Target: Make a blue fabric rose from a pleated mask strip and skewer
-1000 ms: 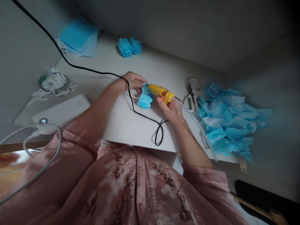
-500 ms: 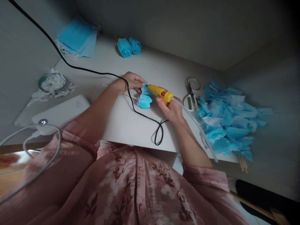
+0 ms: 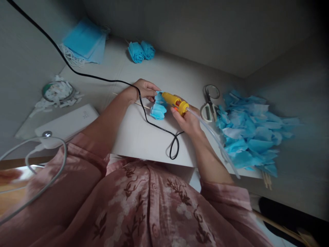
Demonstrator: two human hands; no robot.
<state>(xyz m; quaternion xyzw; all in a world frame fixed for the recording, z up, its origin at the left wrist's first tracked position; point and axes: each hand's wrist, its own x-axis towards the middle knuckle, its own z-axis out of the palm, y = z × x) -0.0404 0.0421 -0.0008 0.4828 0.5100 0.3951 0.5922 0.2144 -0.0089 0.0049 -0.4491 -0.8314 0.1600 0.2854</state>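
Observation:
My right hand grips a yellow glue gun with a clear glue stick trailing from its back. The gun's nozzle points left into a light blue fabric flower on a thin wooden stick. My left hand pinches the flower at its upper edge, fingers closed on the fabric. The gun's black cord runs under my left wrist and loops near the table's front edge.
A heap of blue fabric pieces lies at the right, with scissors beside it. Two finished blue rolled flowers and a stack of blue masks sit at the back. A white box and white scraps lie at the left.
The glue gun and my right hand have shifted very slightly left towards the flower. My left hand stays in place.

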